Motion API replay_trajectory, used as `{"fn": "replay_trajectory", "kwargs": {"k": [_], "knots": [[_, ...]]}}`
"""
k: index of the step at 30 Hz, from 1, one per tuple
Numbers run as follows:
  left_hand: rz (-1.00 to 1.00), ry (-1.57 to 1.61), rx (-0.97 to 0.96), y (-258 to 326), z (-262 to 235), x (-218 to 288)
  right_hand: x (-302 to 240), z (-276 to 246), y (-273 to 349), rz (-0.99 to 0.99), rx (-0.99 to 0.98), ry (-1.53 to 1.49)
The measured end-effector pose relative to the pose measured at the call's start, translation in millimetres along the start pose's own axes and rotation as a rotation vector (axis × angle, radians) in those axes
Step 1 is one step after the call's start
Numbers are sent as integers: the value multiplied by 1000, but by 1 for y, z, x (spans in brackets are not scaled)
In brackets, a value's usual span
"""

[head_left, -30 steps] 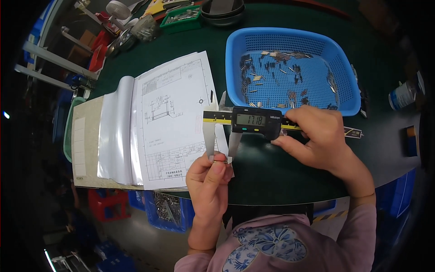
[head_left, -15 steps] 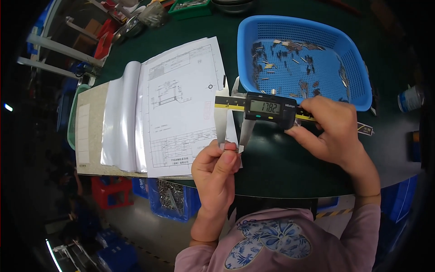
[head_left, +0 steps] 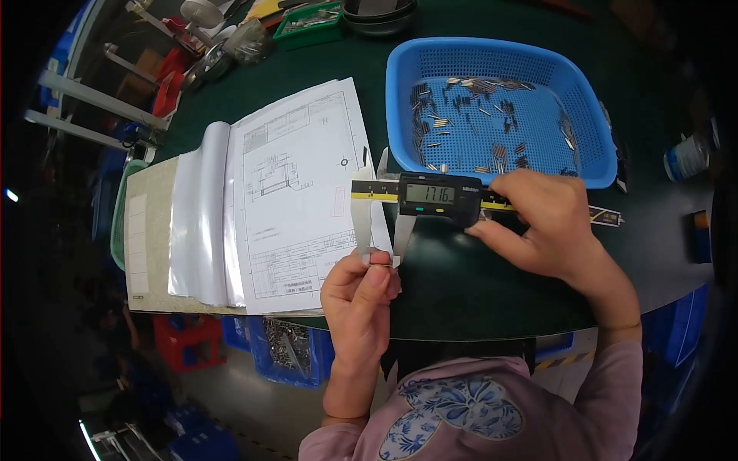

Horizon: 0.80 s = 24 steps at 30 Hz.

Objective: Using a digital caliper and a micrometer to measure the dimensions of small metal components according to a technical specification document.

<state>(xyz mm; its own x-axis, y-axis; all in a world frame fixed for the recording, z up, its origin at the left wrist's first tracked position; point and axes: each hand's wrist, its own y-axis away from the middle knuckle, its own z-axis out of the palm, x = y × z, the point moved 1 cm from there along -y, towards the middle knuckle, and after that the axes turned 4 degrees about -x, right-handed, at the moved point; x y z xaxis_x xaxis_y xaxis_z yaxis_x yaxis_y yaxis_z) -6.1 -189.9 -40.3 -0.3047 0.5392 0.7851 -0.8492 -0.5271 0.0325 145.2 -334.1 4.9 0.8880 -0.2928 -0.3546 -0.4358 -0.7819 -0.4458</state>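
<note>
A digital caliper (head_left: pixel 442 198) with a lit display stays level in my right hand (head_left: pixel 542 223), its fingers closed round the right part of the beam and the thumb underneath by the slider. The two jaws point down toward me. Between the jaw tips, my left hand (head_left: pixel 357 303) pinches a small thin metal pin (head_left: pixel 380 266) with thumb and fingers; much of the pin is covered by them. Just beyond the caliper stands a blue perforated basket (head_left: pixel 492 44) with many similar metal pins (head_left: pixel 500 157) scattered on its bottom.
An open folder with a technical drawing (head_left: pixel 304 223) lies on the green table (head_left: pixel 461 296), left of the caliper. Further back are a green tray (head_left: pixel 307 34) and dark bowls (head_left: pixel 380 23). A white bottle (head_left: pixel 686 159) stands at right. Blue bins (head_left: pixel 314 361) sit below the table edge.
The caliper's displayed reading has dropped slightly, its jaws a little closer together. Both hands and the caliper appear slightly lower and further left; the whole view has also shifted.
</note>
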Motion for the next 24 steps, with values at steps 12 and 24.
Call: {"fn": "replay_trajectory", "kwargs": {"k": [12, 24], "knots": [[-219, 518, -195, -14, 18, -17, -47, 1, -18, 215, -263, -372], [-267, 621, -251, -10, 23, -17, -56, 28, -19, 57, -209, -247]]}}
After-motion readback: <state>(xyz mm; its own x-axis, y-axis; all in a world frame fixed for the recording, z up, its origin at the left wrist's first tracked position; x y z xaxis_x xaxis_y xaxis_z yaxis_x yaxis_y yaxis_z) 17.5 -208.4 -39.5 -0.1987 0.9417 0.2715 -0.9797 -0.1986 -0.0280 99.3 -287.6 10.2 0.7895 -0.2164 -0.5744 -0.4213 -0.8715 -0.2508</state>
